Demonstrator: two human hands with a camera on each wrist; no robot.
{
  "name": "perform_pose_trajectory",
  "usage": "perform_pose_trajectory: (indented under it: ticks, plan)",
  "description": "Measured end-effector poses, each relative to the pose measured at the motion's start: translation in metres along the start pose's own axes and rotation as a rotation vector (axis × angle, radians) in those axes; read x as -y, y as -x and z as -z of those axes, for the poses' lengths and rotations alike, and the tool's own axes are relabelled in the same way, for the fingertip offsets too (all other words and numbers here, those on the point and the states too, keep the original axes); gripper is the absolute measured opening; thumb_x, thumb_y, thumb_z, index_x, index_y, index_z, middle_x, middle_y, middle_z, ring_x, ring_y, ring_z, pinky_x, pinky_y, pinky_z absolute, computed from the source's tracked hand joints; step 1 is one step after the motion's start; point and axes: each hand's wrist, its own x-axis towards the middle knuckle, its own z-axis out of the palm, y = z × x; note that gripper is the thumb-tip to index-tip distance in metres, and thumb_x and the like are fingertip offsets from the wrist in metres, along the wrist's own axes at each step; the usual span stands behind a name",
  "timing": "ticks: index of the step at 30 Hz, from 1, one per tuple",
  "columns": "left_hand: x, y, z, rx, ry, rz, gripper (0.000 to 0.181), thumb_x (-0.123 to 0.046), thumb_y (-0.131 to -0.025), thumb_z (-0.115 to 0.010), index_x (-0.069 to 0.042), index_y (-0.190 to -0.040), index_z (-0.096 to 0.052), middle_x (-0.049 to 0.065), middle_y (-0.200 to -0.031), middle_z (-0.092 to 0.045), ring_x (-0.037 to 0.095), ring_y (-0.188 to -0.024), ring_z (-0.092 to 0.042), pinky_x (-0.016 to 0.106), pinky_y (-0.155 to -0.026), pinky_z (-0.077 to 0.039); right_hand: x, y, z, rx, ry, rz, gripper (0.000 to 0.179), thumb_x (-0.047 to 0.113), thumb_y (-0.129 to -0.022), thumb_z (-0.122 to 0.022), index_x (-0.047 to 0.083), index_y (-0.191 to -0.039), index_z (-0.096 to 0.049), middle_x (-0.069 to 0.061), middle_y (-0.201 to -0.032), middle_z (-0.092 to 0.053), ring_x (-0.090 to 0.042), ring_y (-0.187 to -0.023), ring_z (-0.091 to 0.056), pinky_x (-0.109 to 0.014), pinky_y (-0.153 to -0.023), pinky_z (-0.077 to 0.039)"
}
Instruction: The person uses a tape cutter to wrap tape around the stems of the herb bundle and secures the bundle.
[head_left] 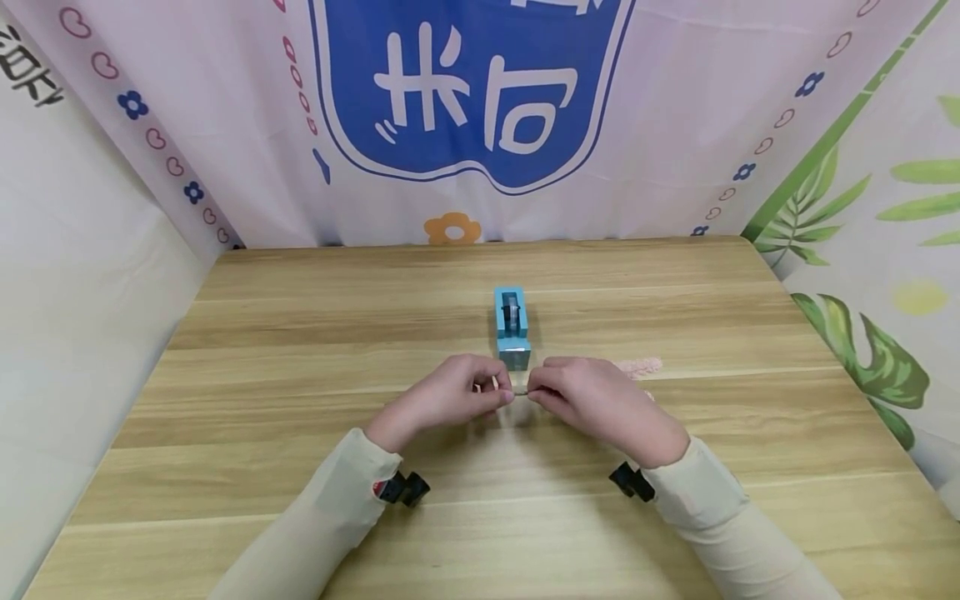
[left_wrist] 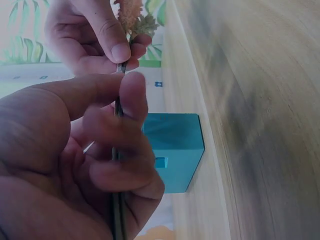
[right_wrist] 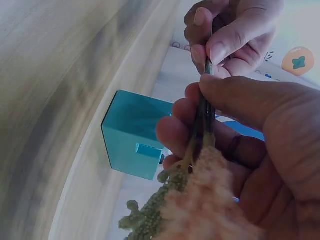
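Both hands hold a thin bundle of dark stems just in front of a blue tape dispenser [head_left: 513, 329]. My left hand [head_left: 453, 392] pinches the stems between thumb and index finger; its other fingers curl around the lower part, as the left wrist view shows. Close beside it, my right hand [head_left: 592, 400] pinches the same stems [right_wrist: 204, 110] near the flower heads. A pink fluffy flower [right_wrist: 202, 200] and a green sprig [right_wrist: 157, 207] stick out past the right palm. Something shiny shows on the stems between the two thumbs; whether it is tape, I cannot tell.
The wood-grain table [head_left: 300, 333] carries the dispenser near its middle. A printed cloth [head_left: 247, 125] hangs behind the far edge, with white and leaf-patterned cloth at the sides. Each wrist wears a small black camera [head_left: 401, 489].
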Motion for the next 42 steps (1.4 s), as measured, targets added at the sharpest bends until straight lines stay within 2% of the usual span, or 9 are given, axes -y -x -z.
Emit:
perform_pose_trajectory:
  ticks: [8, 14, 21, 29, 34, 42]
  plan:
    - [0.0034, -0.0009, -0.0012, -0.025, -0.002, 0.004, 0.012, -0.017, -0.103, -0.068, -0.012, -0.092, -0.070, 0.016, -0.078, -0.072, 0.009, -0.059, -0.055, 0.023, -0.056, -0.044, -0.0045, -0.0031, -0.0008, 0.033, -0.076, -0.040, 0.008, 0.022, -0.099, -0.073, 0.019, -0.092, -0.074, 0.013, -0.083, -0.068, 0.000, -0.068, -0.054, -0.021, -0.066, -0.049]
    - [0.0031, -0.0010, 0.0000, 0.002, -0.020, -0.015, 0.010, -0.016, -0.103, -0.066, -0.012, -0.095, -0.068, 0.014, -0.076, -0.070, 0.008, -0.059, -0.052, 0.022, -0.057, -0.042, -0.0051, -0.0064, -0.0010, 0.041, -0.109, -0.045, 0.008, 0.020, -0.098, -0.074, 0.018, -0.090, -0.073, 0.012, -0.081, -0.069, 0.000, -0.067, -0.054, -0.021, -0.065, -0.049]
    - [0.0032, -0.0013, 0.0014, 0.048, -0.036, -0.010, 0.010, -0.017, -0.106, -0.062, -0.013, -0.097, -0.065, 0.015, -0.078, -0.073, 0.009, -0.060, -0.055, 0.024, -0.058, -0.045, -0.0049, -0.0077, -0.0026, 0.035, -0.064, -0.033, 0.010, 0.021, -0.097, -0.076, 0.020, -0.089, -0.070, 0.012, -0.082, -0.069, 0.000, -0.067, -0.052, -0.019, -0.064, -0.048]
    - [0.0051, -0.0031, -0.0001, 0.024, 0.017, 0.016, 0.019, -0.020, -0.108, -0.058, -0.006, -0.102, -0.068, 0.015, -0.082, -0.071, 0.012, -0.065, -0.057, 0.026, -0.061, -0.045, -0.0057, -0.0080, -0.0045, 0.014, -0.026, -0.028, 0.014, 0.020, -0.097, -0.077, 0.020, -0.088, -0.066, 0.012, -0.080, -0.066, 0.000, -0.065, -0.050, -0.019, -0.062, -0.046]
    - [0.0069, -0.0043, 0.0000, 0.011, 0.068, 0.004, 0.023, -0.020, -0.108, -0.059, -0.001, -0.101, -0.069, 0.012, -0.079, -0.069, 0.016, -0.070, -0.059, 0.027, -0.065, -0.046, -0.0052, -0.0079, -0.0053, -0.001, -0.007, -0.033, 0.016, 0.022, -0.097, -0.077, 0.019, -0.088, -0.064, 0.012, -0.075, -0.062, -0.001, -0.061, -0.046, -0.019, -0.058, -0.042]
    - [0.0046, -0.0065, -0.0007, 0.003, 0.036, -0.026, 0.016, -0.015, -0.105, -0.064, -0.001, -0.100, -0.069, 0.011, -0.075, -0.068, 0.008, -0.063, -0.054, 0.023, -0.062, -0.044, -0.0033, -0.0066, -0.0039, 0.019, 0.024, -0.051, 0.016, 0.027, -0.099, -0.074, 0.017, -0.092, -0.063, 0.011, -0.069, -0.058, -0.002, -0.056, -0.043, -0.019, -0.055, -0.039]
